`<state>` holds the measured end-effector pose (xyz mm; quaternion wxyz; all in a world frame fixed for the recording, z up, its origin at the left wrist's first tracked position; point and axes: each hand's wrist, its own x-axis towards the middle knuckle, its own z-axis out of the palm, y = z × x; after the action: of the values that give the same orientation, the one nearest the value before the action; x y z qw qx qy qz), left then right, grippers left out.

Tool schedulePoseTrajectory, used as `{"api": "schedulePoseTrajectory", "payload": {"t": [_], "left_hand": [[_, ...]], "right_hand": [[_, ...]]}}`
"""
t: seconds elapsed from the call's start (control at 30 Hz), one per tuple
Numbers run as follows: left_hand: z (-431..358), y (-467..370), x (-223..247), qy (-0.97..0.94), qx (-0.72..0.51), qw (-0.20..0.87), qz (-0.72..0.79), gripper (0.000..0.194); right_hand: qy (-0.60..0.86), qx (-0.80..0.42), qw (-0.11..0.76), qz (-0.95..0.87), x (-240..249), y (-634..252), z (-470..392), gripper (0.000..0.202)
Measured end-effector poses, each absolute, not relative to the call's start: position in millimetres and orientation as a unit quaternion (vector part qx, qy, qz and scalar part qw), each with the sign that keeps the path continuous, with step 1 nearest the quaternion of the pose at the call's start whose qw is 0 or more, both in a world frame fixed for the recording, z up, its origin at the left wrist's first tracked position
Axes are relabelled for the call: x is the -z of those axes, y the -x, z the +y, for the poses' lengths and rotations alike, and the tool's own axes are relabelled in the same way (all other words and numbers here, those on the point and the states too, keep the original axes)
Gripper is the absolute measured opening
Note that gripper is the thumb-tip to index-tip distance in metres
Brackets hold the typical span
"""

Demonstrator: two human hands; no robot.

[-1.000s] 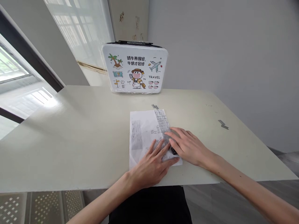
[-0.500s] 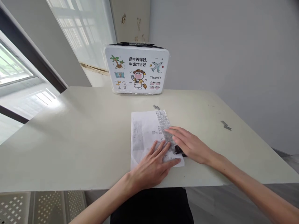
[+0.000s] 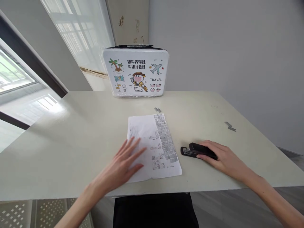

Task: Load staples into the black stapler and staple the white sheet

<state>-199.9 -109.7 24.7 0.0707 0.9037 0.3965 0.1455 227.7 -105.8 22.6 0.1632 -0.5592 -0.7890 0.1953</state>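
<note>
A printed sheet of paper (image 3: 144, 126) lies on the table before me, with rows of staples (image 3: 166, 139) covering its right edge. Over the sheet's left half, my left hand (image 3: 128, 158) is spread with its fingers apart; whether it touches the paper I cannot tell. To the right of the paper, my right hand (image 3: 220, 158) is wrapped round the rear of a black stapler (image 3: 201, 151). The stapler rests on the table, its front end pointing left toward the sheet and apart from it.
A white cartoon-printed case (image 3: 136, 72) stands upright at the back of the table (image 3: 78, 142). Short grey staple strips (image 3: 157, 110) lie behind the paper, and more staple strips (image 3: 230, 126) lie at the right. A window (image 3: 14, 69) is at the left.
My right hand has drawn the stapler rightward off the paper's edge. My left hand has shifted left from the sheet's lower right part, and the paper has moved slightly left.
</note>
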Motion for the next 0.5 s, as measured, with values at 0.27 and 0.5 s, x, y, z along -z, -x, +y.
{"api": "schedulePoseTrajectory", "payload": {"t": [0.27, 0.5], "left_hand": [[-108, 254, -16, -0.894, -0.095, 0.042, 0.435, 0.075], [-110, 244, -19, -0.892, -0.097, 0.045, 0.439, 0.074]], "right_hand": [[0.66, -0.192, 0.174, -0.705, -18, -241, -119, 0.05], [0.71, -0.202, 0.186, -0.649, -26, -238, -119, 0.062]]}}
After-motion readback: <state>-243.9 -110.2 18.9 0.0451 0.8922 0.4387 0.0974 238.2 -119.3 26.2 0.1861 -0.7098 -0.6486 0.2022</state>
